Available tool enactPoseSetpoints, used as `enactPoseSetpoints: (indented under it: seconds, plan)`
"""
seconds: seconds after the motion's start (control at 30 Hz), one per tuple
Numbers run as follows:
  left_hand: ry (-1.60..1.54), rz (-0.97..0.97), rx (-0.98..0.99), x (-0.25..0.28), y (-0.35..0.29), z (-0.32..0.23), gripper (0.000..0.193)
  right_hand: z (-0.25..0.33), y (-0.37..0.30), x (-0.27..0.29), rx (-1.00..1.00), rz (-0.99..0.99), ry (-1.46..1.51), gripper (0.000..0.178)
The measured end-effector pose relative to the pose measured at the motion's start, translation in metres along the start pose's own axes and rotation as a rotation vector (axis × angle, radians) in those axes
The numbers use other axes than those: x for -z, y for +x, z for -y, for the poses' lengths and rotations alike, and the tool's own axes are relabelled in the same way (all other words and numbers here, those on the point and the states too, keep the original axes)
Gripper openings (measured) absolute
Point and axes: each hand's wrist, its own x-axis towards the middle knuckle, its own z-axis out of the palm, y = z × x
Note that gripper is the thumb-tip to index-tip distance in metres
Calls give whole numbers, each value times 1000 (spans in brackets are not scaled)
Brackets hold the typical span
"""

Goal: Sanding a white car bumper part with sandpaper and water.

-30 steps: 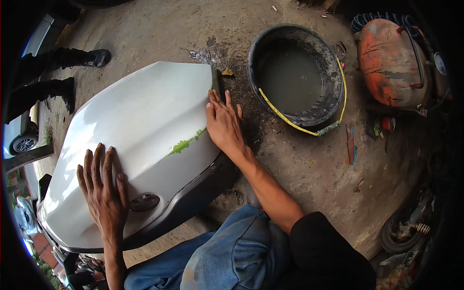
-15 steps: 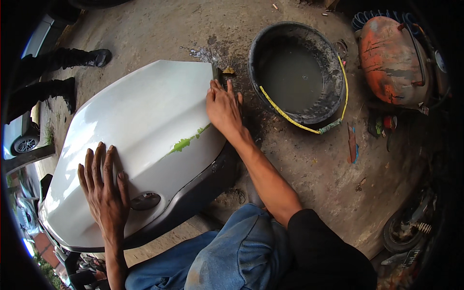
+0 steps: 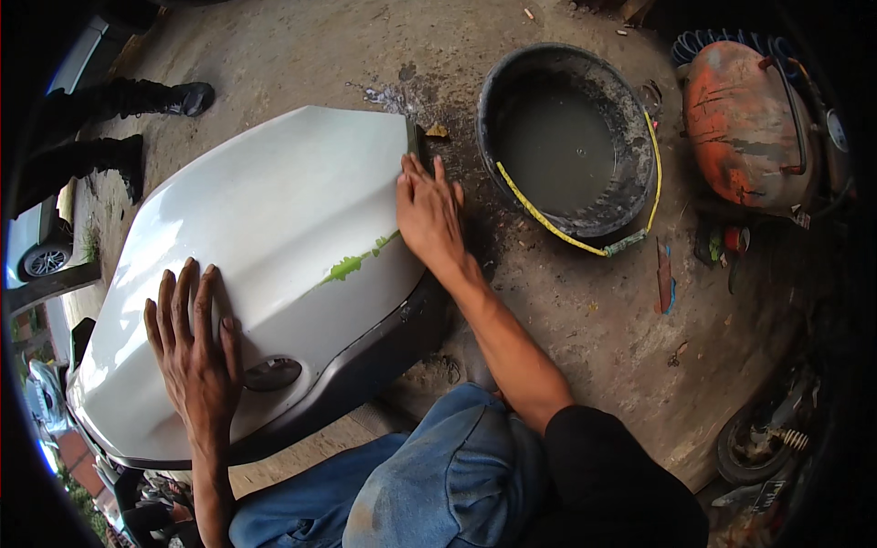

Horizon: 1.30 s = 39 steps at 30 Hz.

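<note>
A white car body panel (image 3: 265,196) slants up from lower left, with dark trim (image 3: 343,393) along its near side. My left hand (image 3: 194,361) lies flat on it, fingers stretched out, beside a dark oval inset (image 3: 272,374). At the panel's right edge rests my right hand (image 3: 429,219), fingers extended along the border. Whether anything thin is under its palm is hidden. Between the hands, a jagged green patch (image 3: 345,268) shows through the white surface and narrows toward my right hand.
A black bucket (image 3: 493,114) of murky water with a yellow handle stands to the right on the concrete floor (image 3: 585,347). Beyond it is a worn orange tank (image 3: 731,128). A person's dark-clad legs (image 3: 119,100) are at the far left. Motorcycle parts (image 3: 754,447) sit lower right.
The view has shifted slightly. Both hands stay in nearly the same places on the panel, the right one still at its edge.
</note>
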Motion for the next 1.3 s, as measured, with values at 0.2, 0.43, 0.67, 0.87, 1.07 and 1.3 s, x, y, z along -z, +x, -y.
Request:
enactPoseSetpoints:
  seconds: [0.2, 0.43, 0.67, 0.87, 1.07, 1.3]
  plan:
    - [6, -33, -5, -3, -1, 5, 59, 3, -5, -4, 17, 4, -11, 52]
    - [-15, -26, -9, -1, 0, 1, 59, 5, 19, 4, -36, 36, -47, 56]
    - [-15, -16, -4, 1, 2, 0, 58, 4, 3, 2, -22, 20, -34, 55]
    - [0, -23, -4, 1, -1, 3, 55, 10, -17, -5, -8, 25, -54, 56]
    - [-20, -28, -8, -2, 0, 2, 58, -3, 39, 10, -11, 6, 78, 56]
    - [-32, -11, 4, 0, 1, 0, 58, -35, -13, 6, 40, -288, 287, 48]
